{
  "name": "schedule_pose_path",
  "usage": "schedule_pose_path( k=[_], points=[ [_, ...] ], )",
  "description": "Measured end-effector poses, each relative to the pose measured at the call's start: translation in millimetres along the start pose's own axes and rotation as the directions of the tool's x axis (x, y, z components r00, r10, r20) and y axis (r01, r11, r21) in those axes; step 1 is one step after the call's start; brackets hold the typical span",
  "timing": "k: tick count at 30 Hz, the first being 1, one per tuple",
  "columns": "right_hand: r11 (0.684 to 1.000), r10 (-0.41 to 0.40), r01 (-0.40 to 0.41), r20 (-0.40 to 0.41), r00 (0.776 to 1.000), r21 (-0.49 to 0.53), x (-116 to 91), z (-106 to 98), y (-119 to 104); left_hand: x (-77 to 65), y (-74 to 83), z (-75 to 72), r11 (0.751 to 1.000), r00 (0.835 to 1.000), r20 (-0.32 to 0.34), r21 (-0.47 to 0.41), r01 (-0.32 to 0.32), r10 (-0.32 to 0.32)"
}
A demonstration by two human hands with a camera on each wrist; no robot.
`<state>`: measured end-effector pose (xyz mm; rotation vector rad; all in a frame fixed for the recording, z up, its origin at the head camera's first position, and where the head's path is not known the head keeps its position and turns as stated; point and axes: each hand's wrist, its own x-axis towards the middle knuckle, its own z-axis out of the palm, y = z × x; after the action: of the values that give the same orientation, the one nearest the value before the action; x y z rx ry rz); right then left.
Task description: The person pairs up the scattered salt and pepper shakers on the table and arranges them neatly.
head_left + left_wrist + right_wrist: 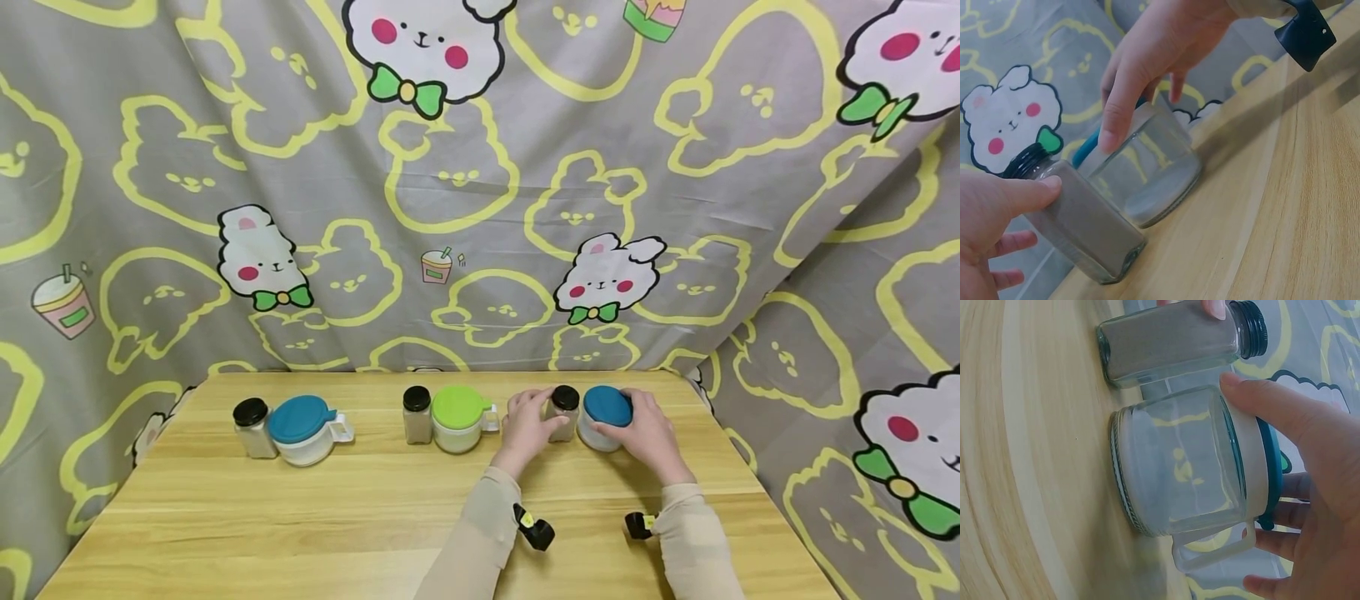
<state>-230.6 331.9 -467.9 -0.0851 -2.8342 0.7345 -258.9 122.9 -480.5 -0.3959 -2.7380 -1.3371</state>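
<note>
On the right side of the table, my left hand (522, 427) grips a square glass spice jar (1088, 228) with a black lid and greyish powder inside. Its thumb lies on the jar's shoulder in the left wrist view. Close beside it, my right hand (654, 435) holds a round glass seasoning pot (1179, 465) around its white collar, just under the blue lid (607, 406). White contents lie at the bottom of the pot, and its white handle (1216, 555) shows in the right wrist view. Both containers stand upright.
Mid-table stand another black-lidded jar (417, 417) and a green-lidded pot (457, 408). Farther left are a third such jar (255, 429) and a blue-lidded pot (302, 421). A patterned curtain (465, 250) hangs behind the wooden table (300, 533). Each wrist wears a black strap mount.
</note>
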Motion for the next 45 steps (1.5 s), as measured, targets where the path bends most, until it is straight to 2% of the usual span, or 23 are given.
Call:
schedule_pose_path(
  k=[13,28,45],
  points=[
    [1.000,-0.007,0.007,0.006,1.000,-0.002,-2.8,0.6,-5.0,-4.6,2.2,-3.6,1.000,1.000,0.005,0.000,0.022,-0.022],
    [1.000,0.000,0.000,-0.040,0.999,-0.003,-2.9,5.6,-8.1,-3.3,0.9,-2.7,1.000,1.000,0.009,0.010,0.018,-0.018],
    [1.000,-0.008,0.008,-0.039,0.999,-0.005,-4.3,8.0,-14.4,0.1,-2.4,-7.6,1.000,0.996,0.089,0.004,0.013,-0.013]
  ],
)
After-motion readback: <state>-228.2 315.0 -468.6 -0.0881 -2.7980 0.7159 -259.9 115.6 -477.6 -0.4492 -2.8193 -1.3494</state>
